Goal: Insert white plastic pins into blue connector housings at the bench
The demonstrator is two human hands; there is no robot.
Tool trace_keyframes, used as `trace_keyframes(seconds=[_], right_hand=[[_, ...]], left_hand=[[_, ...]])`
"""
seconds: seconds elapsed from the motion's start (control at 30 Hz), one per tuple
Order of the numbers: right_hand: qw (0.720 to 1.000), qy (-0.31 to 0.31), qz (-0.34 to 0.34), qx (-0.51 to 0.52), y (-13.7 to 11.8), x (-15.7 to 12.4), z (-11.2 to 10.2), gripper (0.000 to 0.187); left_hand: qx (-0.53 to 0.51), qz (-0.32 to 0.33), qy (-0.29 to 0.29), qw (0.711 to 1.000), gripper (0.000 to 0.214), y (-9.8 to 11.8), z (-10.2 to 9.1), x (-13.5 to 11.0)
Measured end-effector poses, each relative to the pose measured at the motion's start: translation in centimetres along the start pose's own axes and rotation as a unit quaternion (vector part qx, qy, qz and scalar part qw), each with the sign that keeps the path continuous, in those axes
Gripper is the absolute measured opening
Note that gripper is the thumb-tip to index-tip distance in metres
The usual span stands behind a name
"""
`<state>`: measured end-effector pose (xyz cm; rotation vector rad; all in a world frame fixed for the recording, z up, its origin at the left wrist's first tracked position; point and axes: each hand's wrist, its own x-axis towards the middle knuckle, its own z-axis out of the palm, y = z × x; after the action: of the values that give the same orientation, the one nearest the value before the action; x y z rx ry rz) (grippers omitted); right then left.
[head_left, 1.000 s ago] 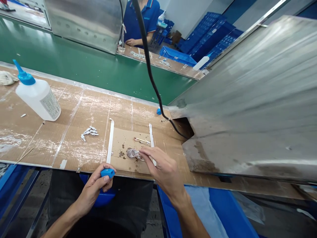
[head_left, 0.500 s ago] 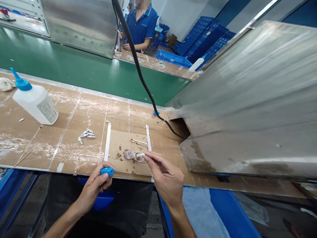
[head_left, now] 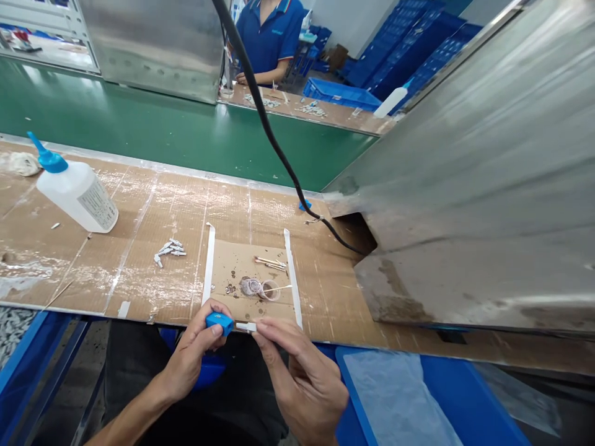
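Observation:
A small blue block (head_left: 218, 323) is pinched in my left hand (head_left: 193, 350), near the bench's front edge. My right hand (head_left: 302, 371) is closed on a small light-grey plastic piece (head_left: 246, 326), whose narrow end points at the block's right side; whether they touch I cannot tell. Just beyond my hands, a small clear cup (head_left: 270, 290) holds a swab stick leaning on its rim. A whitish, stained lid (head_left: 250, 285) lies beside it. Several cotton swabs (head_left: 269, 263) and small metal rings (head_left: 230, 288) rest on the cardboard sheet (head_left: 237, 251).
Several loose grey pieces (head_left: 170, 249) and a white bottle with a blue nozzle (head_left: 81, 195) are on the left. A black cable (head_left: 279, 148) hangs across the view. A metal housing (head_left: 474, 204) stands at right. Across the green belt (head_left: 162, 130) is a co-worker (head_left: 269, 40).
My right hand has moved from the cup toward me with the grey piece, bringing it up to the blue block. The view has shifted slightly.

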<state>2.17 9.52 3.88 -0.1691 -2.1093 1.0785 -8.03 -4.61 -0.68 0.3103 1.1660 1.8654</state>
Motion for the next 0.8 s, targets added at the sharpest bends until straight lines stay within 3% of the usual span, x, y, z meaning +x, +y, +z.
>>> trace_keyframes(seconds=[0.4, 0.6, 0.8], right_hand=[[1.000, -0.005, 0.010, 0.023, -0.2, -0.4, 0.9, 0.030], [0.999, 0.035, 0.010, 0.029, -0.8, -1.2, 1.9, 0.033], [0.996, 0.046, 0.005, 0.081, -1.4, -1.9, 3.0, 0.039]], left_hand=[[0.023, 0.008, -0.002, 1.000, 0.029, -0.2, 0.0, -0.5], [0.146, 0.057, 0.023, 0.987, 0.023, 0.5, 0.1, -1.3], [0.255, 0.075, -0.006, 0.964, 0.024, 1.7, -0.5, -2.3]])
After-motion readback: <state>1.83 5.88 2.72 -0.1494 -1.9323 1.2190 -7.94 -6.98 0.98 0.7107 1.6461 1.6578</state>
